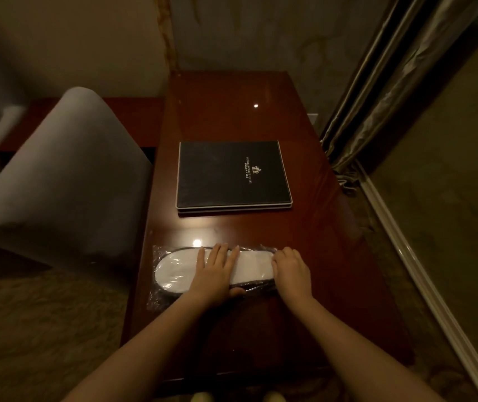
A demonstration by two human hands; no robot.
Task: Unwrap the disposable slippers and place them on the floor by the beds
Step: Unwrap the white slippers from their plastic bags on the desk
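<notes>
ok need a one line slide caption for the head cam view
Both hands, left hand and right hand, press on plastic-wrapped slippers on a wooden desk, near a black hotel folder.

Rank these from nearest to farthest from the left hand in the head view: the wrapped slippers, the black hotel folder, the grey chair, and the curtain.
1. Wrapped slippers: directly under the left hand, touching it.
2. Black hotel folder: farther back on the wooden desk, past the fingers.
3. Grey chair: off the desk to the left.
4. Curtain: far back on the right, by the wall.
</notes>
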